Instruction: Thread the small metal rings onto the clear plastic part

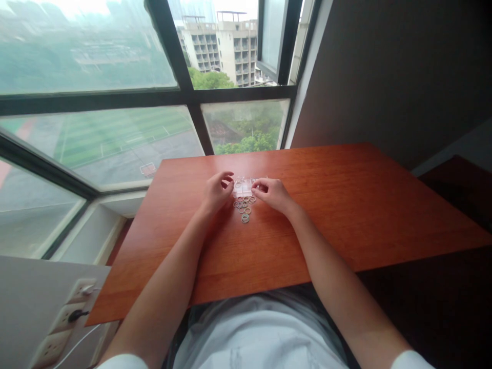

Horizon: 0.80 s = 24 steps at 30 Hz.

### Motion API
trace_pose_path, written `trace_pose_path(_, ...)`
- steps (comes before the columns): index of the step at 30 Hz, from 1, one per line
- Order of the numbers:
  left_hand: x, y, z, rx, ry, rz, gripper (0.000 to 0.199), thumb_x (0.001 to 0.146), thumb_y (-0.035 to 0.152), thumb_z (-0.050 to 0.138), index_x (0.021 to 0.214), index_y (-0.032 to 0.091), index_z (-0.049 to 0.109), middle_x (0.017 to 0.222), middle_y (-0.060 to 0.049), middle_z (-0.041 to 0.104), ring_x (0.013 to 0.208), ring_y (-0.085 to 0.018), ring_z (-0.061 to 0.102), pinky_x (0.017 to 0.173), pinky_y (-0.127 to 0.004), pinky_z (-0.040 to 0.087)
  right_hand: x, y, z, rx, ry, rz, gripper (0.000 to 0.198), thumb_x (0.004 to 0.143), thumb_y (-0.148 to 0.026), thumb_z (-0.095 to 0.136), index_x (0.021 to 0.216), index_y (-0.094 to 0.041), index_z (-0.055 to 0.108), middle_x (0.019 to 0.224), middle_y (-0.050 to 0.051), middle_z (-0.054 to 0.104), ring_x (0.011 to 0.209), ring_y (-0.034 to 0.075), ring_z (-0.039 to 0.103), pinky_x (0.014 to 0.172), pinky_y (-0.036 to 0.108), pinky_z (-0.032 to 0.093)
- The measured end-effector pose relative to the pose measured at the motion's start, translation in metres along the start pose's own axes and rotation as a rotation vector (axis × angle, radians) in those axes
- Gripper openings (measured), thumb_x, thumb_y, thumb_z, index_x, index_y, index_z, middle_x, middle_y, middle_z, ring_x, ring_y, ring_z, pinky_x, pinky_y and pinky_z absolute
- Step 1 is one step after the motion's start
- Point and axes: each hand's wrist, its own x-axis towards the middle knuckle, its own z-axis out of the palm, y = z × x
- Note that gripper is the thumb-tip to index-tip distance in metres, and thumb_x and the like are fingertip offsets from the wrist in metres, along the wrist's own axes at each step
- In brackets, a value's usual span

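A small clear plastic box [243, 188] with divided compartments lies on the table between my hands. My left hand [219, 189] is at its left edge, fingers curved and apart, with the thumb near the box's side. On the opposite side, my right hand [273, 193] has its thumb and fingertips pinched together over the box's right edge. Whatever sits in that pinch is too small to make out. Just in front of the box several small pale rings [247, 210] lie in a loose, partly overlapping pile.
The reddish-brown wooden table [346, 205] stretches well to the right. Dark-framed windows [246, 94] rise behind and to the left. Wall sockets [65, 318] with a black plug [78, 315] and a white cable [79, 342] are at the lower left, beside the table's edge.
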Motion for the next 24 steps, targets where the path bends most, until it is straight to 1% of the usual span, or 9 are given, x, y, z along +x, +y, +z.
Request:
trace_pose_path(2,-0.0001,-0.0017,0.0002,0.005,-0.011,-0.002,0.028,0.080,0.025,0.061,0.106,0.019,0.068,0.090,-0.005,0.072,0.064,-0.013,0.062,0.060,-0.025,0.049,0.0001,-0.0005,-0.0006,-0.008,-0.002,0.005,0.011,0.079,-0.025,0.064,0.080,-0.018,0.072,0.060,-0.004,0.057,0.056,0.009,0.048,0.058,0.021,0.035)
trace_pose_path(9,0.0006,-0.0024,0.0009,0.013,-0.010,-0.002,0.023,0.079,0.026,0.059,0.098,0.018,0.069,0.089,-0.005,0.072,0.064,-0.013,0.062,0.060,-0.024,0.049,-0.0001,0.0008,-0.0025,-0.061,-0.020,0.018,0.011,0.079,-0.023,0.065,0.082,-0.018,0.074,0.061,-0.003,0.060,0.057,0.009,0.049,0.059,0.021,0.035)
trace_pose_path(11,0.0007,-0.0024,0.0012,0.018,-0.011,0.001,0.022,0.079,0.026,0.059,0.097,0.018,0.069,0.088,-0.005,0.072,0.064,-0.014,0.062,0.060,-0.024,0.049,-0.0011,0.0008,-0.0034,-0.078,-0.073,0.026,0.012,0.079,-0.021,0.065,0.085,-0.018,0.074,0.063,-0.003,0.061,0.058,0.009,0.051,0.059,0.021,0.036)
trace_pose_path(15,0.0008,-0.0031,0.0013,0.017,-0.005,0.020,0.021,0.080,0.027,0.059,0.096,0.018,0.070,0.088,-0.005,0.072,0.064,-0.014,0.063,0.060,-0.024,0.050,-0.0035,0.0001,-0.0035,-0.184,-0.256,0.018,0.012,0.078,-0.020,0.066,0.086,-0.021,0.075,0.071,-0.001,0.067,0.063,0.011,0.056,0.060,0.022,0.037)
trace_pose_path(17,0.0006,-0.0030,0.0013,0.015,-0.001,0.035,0.020,0.080,0.028,0.060,0.095,0.018,0.070,0.087,-0.005,0.072,0.064,-0.014,0.063,0.060,-0.024,0.050,-0.0040,0.0002,-0.0022,-0.256,-0.298,0.029,0.011,0.078,-0.021,0.066,0.084,-0.022,0.076,0.074,0.001,0.069,0.066,0.013,0.058,0.060,0.024,0.037)
trace_pose_path(20,0.0002,-0.0020,0.0017,0.013,0.002,0.048,0.020,0.080,0.027,0.060,0.094,0.018,0.070,0.086,-0.005,0.073,0.064,-0.014,0.063,0.060,-0.024,0.050,-0.0038,0.0014,0.0007,-0.308,-0.285,0.042,0.011,0.079,-0.021,0.065,0.083,-0.022,0.076,0.076,0.003,0.070,0.067,0.015,0.059,0.061,0.025,0.037)
trace_pose_path(24,0.0001,-0.0009,0.0026,0.002,-0.008,0.057,0.019,0.080,0.026,0.059,0.093,0.018,0.070,0.085,-0.005,0.072,0.063,-0.014,0.062,0.058,-0.023,0.049,-0.0033,0.0043,0.0028,-0.288,-0.278,0.029,0.010,0.079,-0.021,0.065,0.082,-0.022,0.075,0.075,0.003,0.070,0.066,0.015,0.058,0.061,0.025,0.037)
